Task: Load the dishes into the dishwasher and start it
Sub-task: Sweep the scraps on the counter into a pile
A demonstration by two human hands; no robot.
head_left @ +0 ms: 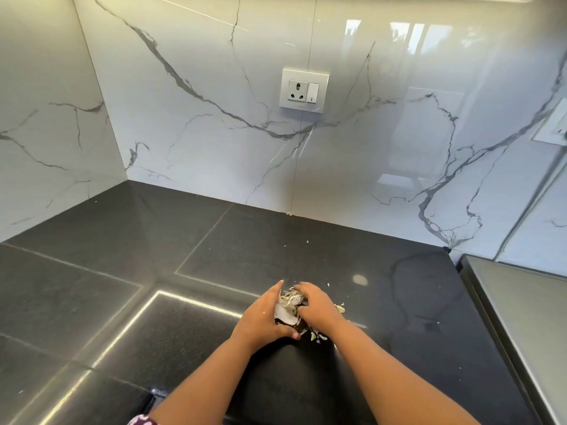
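From where the head camera looks down, both of the person's hands meet over a small heap of pale, papery scraps and peelings (pixel 291 305) lying on the dark, speckled stone countertop (pixel 122 271). The left hand (pixel 264 317) cups the heap from its left side, fingers fairly straight and pointing away from the body, thumb tucked low near the counter. The right hand (pixel 316 305) comes in from the right with fingers curled over the top of the scraps, pressing them toward the left palm. So the heap sits squeezed between the two palms, neither hand nearer than the other; it has no clear long axis, just a loose clump. A few stray flakes (pixel 339 308) lie just beside the right hand, and tinier specks farther back toward the white marble-veined wall (pixel 214 102), which carries a white socket and switch plate (pixel 303 90). At the right edge runs a grey metal surface (pixel 521 302); I cannot tell what it belongs to. No dishes and no dishwasher show here, so the task's own things are out of sight. This looks like clearing waste from the counter; any lift would need both hands closing together, or scraps will spill.
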